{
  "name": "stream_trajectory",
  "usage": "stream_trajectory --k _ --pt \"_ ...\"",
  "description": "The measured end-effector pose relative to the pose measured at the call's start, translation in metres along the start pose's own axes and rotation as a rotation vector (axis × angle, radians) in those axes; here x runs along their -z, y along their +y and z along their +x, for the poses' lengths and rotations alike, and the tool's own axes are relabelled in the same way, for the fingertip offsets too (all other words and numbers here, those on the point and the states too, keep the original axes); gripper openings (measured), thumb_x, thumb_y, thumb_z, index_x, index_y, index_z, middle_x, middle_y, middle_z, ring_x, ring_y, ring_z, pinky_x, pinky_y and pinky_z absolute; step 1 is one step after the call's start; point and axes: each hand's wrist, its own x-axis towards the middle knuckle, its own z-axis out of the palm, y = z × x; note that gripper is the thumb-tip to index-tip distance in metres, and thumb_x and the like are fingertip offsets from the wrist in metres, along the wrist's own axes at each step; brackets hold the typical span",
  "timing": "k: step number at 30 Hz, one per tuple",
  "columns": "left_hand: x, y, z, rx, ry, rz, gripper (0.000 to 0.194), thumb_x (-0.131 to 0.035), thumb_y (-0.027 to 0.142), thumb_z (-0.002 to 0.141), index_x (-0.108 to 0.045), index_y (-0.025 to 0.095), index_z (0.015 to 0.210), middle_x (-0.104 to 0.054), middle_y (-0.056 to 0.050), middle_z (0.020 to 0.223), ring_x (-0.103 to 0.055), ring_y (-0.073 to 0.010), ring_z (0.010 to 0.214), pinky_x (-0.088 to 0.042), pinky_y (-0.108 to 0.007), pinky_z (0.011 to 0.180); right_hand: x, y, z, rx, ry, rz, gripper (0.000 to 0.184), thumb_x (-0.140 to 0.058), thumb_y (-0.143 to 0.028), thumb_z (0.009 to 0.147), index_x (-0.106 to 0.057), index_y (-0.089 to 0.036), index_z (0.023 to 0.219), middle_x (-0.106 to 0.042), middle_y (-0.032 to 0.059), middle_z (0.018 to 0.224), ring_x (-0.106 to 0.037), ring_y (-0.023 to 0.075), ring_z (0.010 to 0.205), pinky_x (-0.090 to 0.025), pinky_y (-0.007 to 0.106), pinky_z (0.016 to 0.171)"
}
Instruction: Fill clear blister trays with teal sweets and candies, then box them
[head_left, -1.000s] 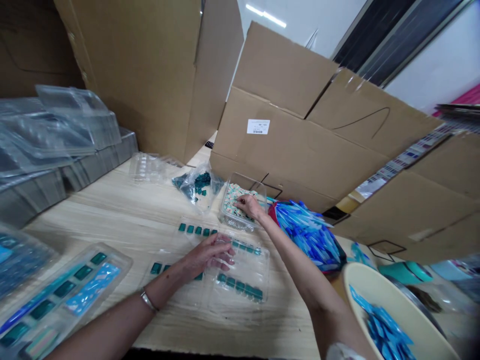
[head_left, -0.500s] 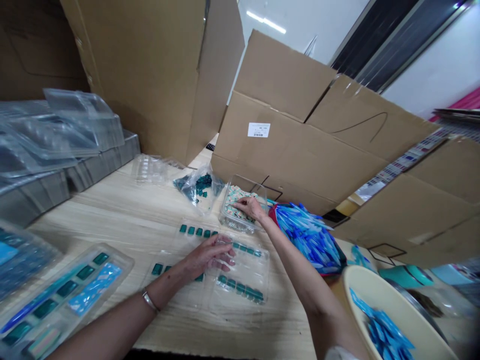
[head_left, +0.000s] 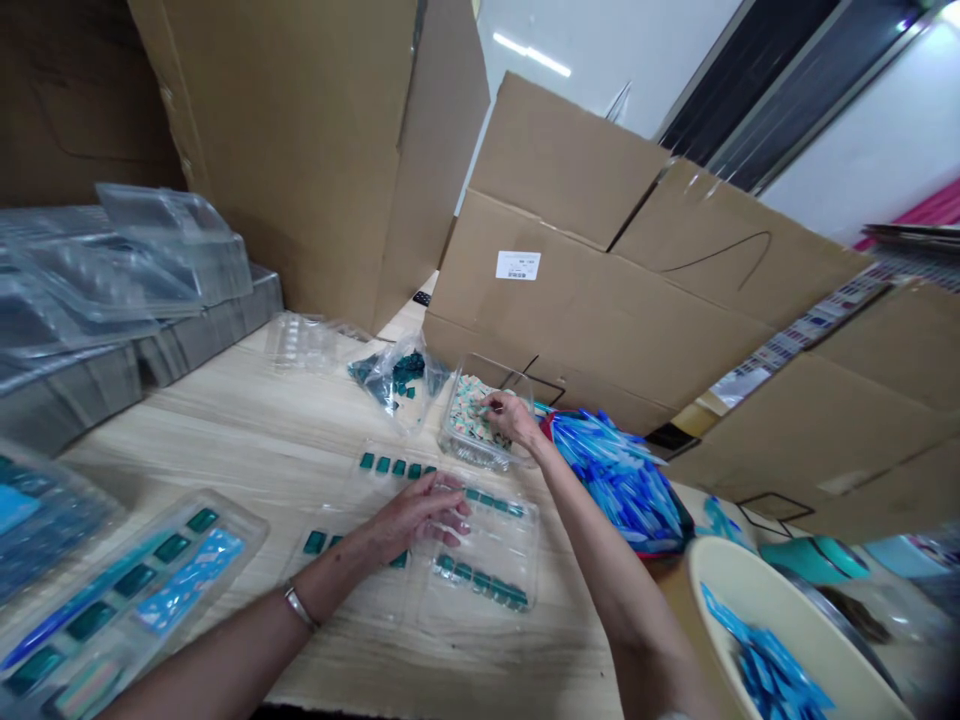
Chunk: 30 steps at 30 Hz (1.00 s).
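Note:
My left hand (head_left: pixel 427 515) hovers over or rests on clear plastic trays (head_left: pixel 491 540), fingers spread and apart; I cannot tell if it touches them. Dark green square pieces (head_left: pixel 480 580) sit in rows in the trays' compartments, partly hidden under that hand. Further back, my right hand (head_left: pixel 511 415) reaches into a clear plastic box (head_left: pixel 472 452) full of small pale pieces with green and orange bits (head_left: pixel 469 400). Its fingers are pinched together at the pieces, and what lies between them is too small to make out.
An open bag of green squares (head_left: pixel 409 375) lies left of the box. A filled tray (head_left: pixel 135 590) and stacked clear trays (head_left: pixel 142 270) stand left. On the right are a container of blue pens (head_left: pixel 615 470) and a cream tub (head_left: pixel 720 600) with blue packets. Cardboard (head_left: pixel 585 310) walls the back.
My right hand has shifted slightly to the right within the box, its fingers still among the pale pieces. The left hand stays in place over the trays.

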Motion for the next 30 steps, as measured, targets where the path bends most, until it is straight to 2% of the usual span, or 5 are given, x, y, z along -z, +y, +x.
stream_trajectory --k 6,10,15,23,30 --pt "-0.001 0.003 -0.002 0.004 0.007 0.016 0.038 -0.068 0.036 0.073 -0.051 0.018 0.101 -0.064 -0.005 0.088 -0.065 -0.0175 0.071 -0.051 -0.032 0.063 0.003 0.0 -0.007 0.103 -0.132 0.047 0.025 -0.057 -0.004 0.068 -0.072 -0.019 0.082 -0.071 0.0055 0.093 -0.063 0.0173 0.09 -0.044 0.028 0.086" --pt "-0.002 0.003 -0.001 -0.001 0.027 -0.002 0.037 -0.069 0.036 0.072 -0.051 0.019 0.099 -0.064 -0.005 0.087 -0.065 -0.0174 0.07 -0.051 -0.031 0.062 0.004 -0.002 -0.007 -0.041 -0.035 0.252 0.014 -0.062 -0.014 0.069 -0.071 -0.017 0.078 -0.071 0.0054 0.083 -0.064 0.0176 0.079 -0.047 0.029 0.078" --pt "-0.002 0.0 0.002 -0.072 0.096 -0.04 0.036 -0.068 0.04 0.073 -0.051 0.019 0.098 -0.065 -0.006 0.089 -0.066 -0.0181 0.074 -0.052 -0.03 0.063 0.022 -0.011 -0.023 -0.185 0.135 0.749 0.03 -0.07 -0.032 0.065 -0.067 -0.015 0.089 -0.069 0.0036 0.079 -0.062 0.0159 0.071 -0.05 0.03 0.072" --pt "-0.008 0.002 0.002 -0.157 0.098 -0.168 0.028 -0.058 0.039 0.082 -0.05 0.018 0.098 -0.064 -0.008 0.093 -0.066 -0.02 0.079 -0.054 -0.04 0.071 0.051 -0.077 -0.11 -0.284 0.132 1.098 0.031 -0.079 -0.03 0.058 -0.069 -0.019 0.085 -0.067 -0.0004 0.074 -0.059 0.0111 0.067 -0.048 0.026 0.069" --pt "-0.011 -0.002 -0.001 -0.164 -0.015 -0.221 0.027 -0.057 0.038 0.083 -0.054 0.018 0.1 -0.063 -0.008 0.1 -0.064 -0.0195 0.083 -0.054 -0.04 0.073 0.026 -0.122 -0.153 -0.308 -0.026 1.03 0.028 -0.076 -0.031 0.063 -0.069 -0.019 0.086 -0.07 0.002 0.081 -0.063 0.0141 0.072 -0.05 0.028 0.07"
